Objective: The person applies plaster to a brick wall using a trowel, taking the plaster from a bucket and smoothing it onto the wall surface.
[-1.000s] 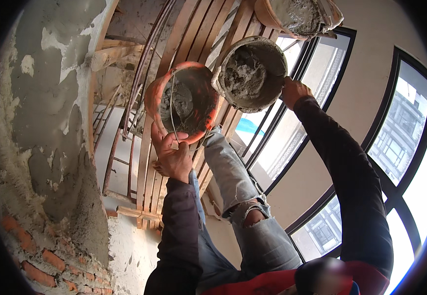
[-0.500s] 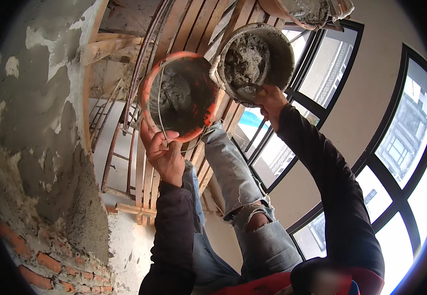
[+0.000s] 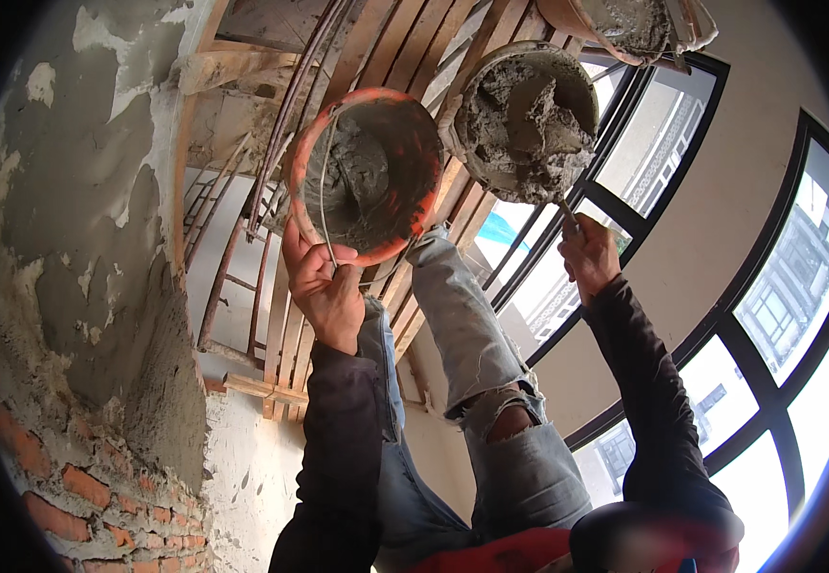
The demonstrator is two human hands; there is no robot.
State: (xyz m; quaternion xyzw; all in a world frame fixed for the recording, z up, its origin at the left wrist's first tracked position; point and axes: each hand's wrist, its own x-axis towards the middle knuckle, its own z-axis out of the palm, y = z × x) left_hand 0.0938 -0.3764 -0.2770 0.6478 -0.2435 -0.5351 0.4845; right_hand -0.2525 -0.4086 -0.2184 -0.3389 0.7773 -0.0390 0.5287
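My left hand grips the lower rim of an orange bucket with grey mortar inside, its fingers by the wire handle. To the upper right is a grey bucket of mortar. My right hand is closed on the handle of a trowel, just below that bucket's rim; mortar is heaped at the trowel's far end, which hides most of the blade.
A plank platform lies below, beside rusty metal rails. A rough plastered wall with exposed brick runs along the left, framed windows along the right. A third mortar container is at the top.
My right hand has gone from the grey bucket's rim down and right, with the trowel handle now showing and mortar raised on it. The orange bucket in my left hand has shifted slightly upward.
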